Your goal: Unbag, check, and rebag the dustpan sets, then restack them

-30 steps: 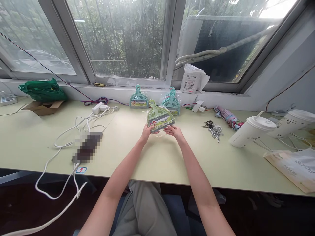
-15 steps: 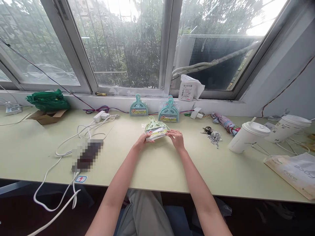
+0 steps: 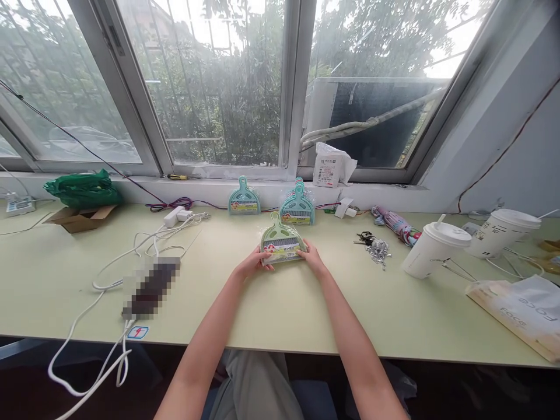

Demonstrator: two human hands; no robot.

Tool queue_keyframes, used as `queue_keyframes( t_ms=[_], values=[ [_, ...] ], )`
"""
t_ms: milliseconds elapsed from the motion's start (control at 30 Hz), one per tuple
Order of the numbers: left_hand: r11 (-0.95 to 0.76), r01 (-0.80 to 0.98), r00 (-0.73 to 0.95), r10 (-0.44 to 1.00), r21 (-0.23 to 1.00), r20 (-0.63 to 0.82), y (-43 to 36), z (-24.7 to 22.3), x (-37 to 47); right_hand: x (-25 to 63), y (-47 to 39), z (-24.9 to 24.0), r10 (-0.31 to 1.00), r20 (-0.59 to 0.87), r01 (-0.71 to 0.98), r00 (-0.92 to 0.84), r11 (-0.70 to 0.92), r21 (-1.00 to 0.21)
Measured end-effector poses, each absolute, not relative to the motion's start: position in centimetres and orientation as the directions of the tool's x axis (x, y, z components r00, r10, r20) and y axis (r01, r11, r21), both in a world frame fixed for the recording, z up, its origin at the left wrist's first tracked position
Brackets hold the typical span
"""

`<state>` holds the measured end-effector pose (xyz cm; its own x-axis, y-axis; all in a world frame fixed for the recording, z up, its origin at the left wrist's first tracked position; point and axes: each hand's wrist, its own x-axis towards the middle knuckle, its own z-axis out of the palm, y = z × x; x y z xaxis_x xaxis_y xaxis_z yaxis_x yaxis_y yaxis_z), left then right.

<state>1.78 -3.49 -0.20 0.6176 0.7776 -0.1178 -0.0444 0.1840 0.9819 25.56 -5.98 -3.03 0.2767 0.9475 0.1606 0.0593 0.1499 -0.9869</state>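
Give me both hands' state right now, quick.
Left hand: closed on the left edge of the green dustpan set.
Right hand: closed on its right edge.

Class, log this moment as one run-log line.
left hand: holds green dustpan set | right hand: holds it | set: on table

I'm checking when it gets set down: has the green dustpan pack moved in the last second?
Yes. The green dustpan pack, held by the left hand and right hand, has dropped from raised and tilted to low over the table, nearer the teal packs.
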Motion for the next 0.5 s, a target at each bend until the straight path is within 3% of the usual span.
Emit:
queue_keyframes(
  t_ms=[100, 267, 400, 500],
  values=[
    [0.114, -0.047, 0.542, 0.837, 0.992, -0.070, -3.8, 0.3, 2.0, 25.9, -5.8, -3.1, 0.971, -0.021, -0.204, 0.239, 0.028, -0.979],
    [-0.198, -0.056, 0.517, 0.833, 0.979, 0.198, -4.1, 0.7, 2.8, 26.5, -5.7, -3.2, 0.900, -0.148, -0.478, 0.411, 0.074, -0.875],
    [-0.455, 0.110, 0.346, 0.851, 0.884, 0.395, -3.6, -0.1, 3.5, 26.6, -5.9, -2.9, 0.920, -0.122, -0.550, 0.371, 0.112, -0.828],
    [-0.475, 0.155, 0.182, 0.876, 0.866, 0.447, -3.1, -0.8, 3.8, 26.1, -6.2, -2.5, 0.941, -0.050, -0.480, 0.335, 0.125, -0.868]
  ],
)
